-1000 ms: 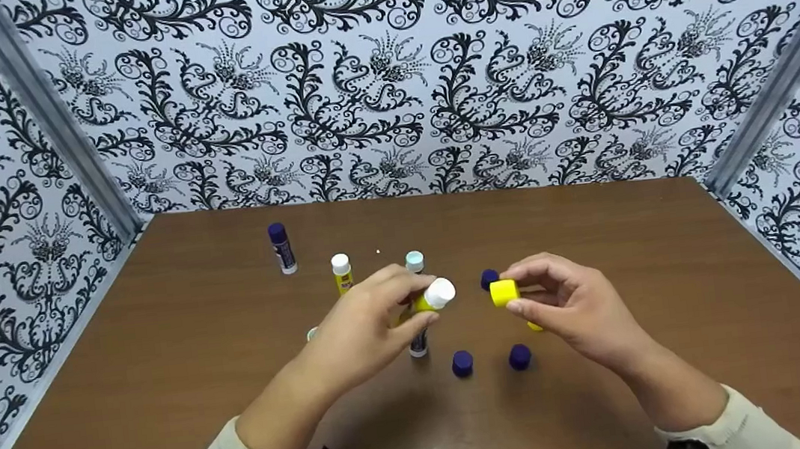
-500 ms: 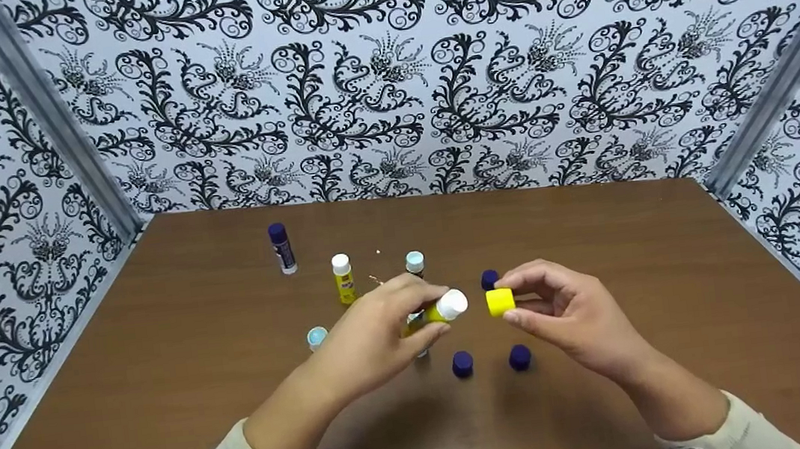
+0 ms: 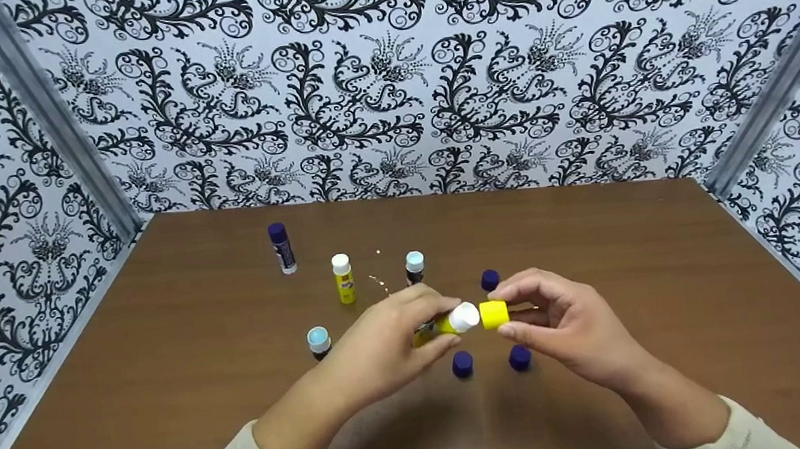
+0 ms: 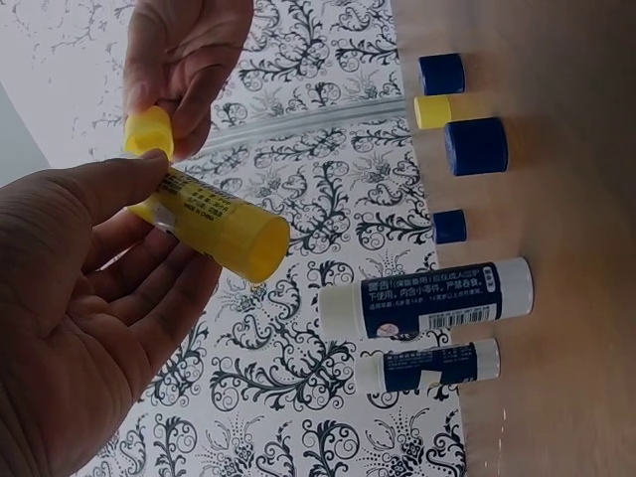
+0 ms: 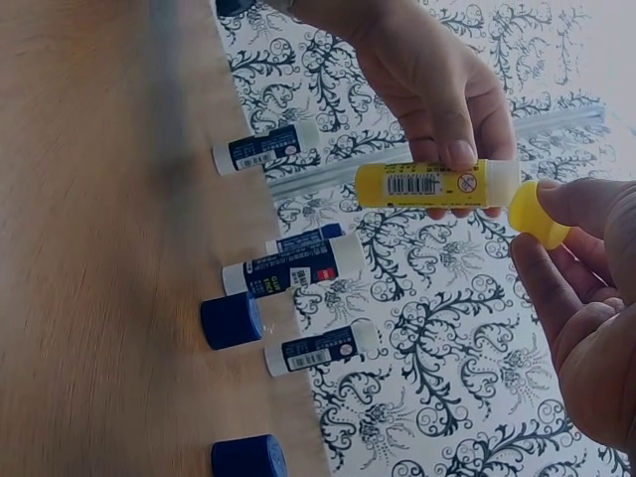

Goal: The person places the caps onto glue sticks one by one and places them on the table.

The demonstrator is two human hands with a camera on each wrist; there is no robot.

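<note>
The left hand (image 3: 384, 350) grips a yellow glue stick (image 5: 422, 186) around its body, its white end (image 3: 464, 317) tilted toward the right hand. Between thumb and fingers the right hand (image 3: 581, 324) pinches a yellow cap (image 3: 494, 315). In the right wrist view the cap (image 5: 538, 215) is right at the stick's white end, slightly angled; whether they touch I cannot tell. Both are held above the table. Beneath and around the hands stand dark blue caps (image 3: 463, 364) and an uncapped dark glue stick (image 3: 414, 266).
On the brown table (image 3: 194, 338), a blue-capped stick (image 3: 282, 248) and a yellow stick with a white top (image 3: 344, 279) stand at the back left. Another uncapped dark stick (image 3: 318, 341) is beside the left forearm. A yellow cap (image 4: 433, 111) stands among blue ones. Patterned walls (image 3: 385, 90) enclose the table.
Both hands have come closer together and moved slightly nearer the body. The gap between the stick's white end and the yellow cap has narrowed.
</note>
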